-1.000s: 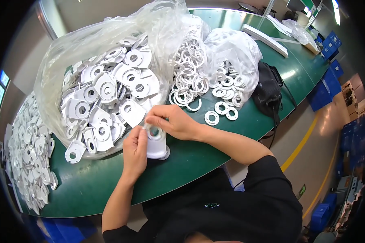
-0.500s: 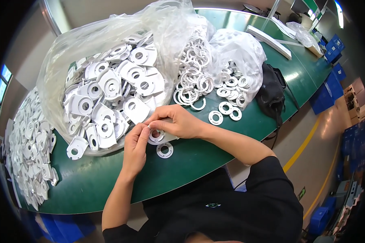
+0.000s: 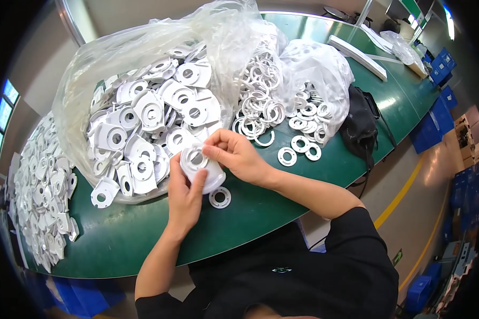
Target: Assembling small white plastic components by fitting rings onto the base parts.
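Between my hands is a white plastic plate with a round ring-shaped opening (image 3: 213,177), tilted up off the table. My left hand (image 3: 185,201) grips its left and lower side, thumb lying across the front. At the upper right edge of the opening, my right hand (image 3: 238,157) pinches the part with thumb and fingers. A flat white ring (image 3: 220,197) lies on the green table just below the plate. Behind my hands, a large clear plastic bag (image 3: 72,125) spills many similar white plates (image 3: 150,109).
Thin open rings (image 3: 261,109) pour from a second bag, and flat washers (image 3: 303,125) from a third. Three loose flat rings (image 3: 287,157) lie nearby. A black bag (image 3: 359,125) sits at the green table's (image 3: 239,226) right edge. More white plates (image 3: 42,194) are heaped at far left.
The plate has been raised and tilted, its face and opening now showing. My right fingers have shifted from meeting the left fingertips to the opening's right edge. The loose ring stays put.
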Demonstrator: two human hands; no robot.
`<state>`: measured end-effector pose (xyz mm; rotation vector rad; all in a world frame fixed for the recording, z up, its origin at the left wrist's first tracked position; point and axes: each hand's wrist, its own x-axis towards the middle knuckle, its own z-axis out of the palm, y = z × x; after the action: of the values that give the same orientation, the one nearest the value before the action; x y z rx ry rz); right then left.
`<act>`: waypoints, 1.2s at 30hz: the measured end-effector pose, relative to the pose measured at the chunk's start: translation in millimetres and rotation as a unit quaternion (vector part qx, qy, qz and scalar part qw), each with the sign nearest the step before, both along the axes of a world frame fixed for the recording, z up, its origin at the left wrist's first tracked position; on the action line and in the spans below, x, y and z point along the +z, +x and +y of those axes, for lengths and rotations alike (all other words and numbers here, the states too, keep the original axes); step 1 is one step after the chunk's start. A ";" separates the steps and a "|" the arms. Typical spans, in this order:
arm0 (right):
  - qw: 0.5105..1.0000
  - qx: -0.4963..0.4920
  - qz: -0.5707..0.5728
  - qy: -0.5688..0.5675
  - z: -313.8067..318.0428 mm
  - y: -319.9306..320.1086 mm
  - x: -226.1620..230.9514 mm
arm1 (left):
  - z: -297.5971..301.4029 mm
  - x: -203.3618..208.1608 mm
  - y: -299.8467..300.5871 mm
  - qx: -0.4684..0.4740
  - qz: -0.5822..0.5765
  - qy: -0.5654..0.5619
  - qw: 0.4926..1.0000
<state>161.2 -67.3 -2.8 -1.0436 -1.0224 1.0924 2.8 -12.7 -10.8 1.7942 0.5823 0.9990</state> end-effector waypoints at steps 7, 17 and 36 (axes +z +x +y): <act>0.995 -0.086 -0.019 -0.039 1.0 -1.4 -7.9 | -10.9 3.3 -2.8 -0.032 0.186 0.072 0.979; 0.947 -0.016 -0.319 -0.014 -1.9 15.7 20.8 | 12.0 1.8 -15.1 -0.191 0.037 -0.161 0.968; 0.865 0.376 0.108 0.313 -50.6 -87.7 134.8 | 222.2 107.0 -268.5 0.454 -0.055 -0.073 0.886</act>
<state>73.5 -117.9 132.0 0.0422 -1.5105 1.3066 -265.7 209.4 96.2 1.2847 1.4530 1.6010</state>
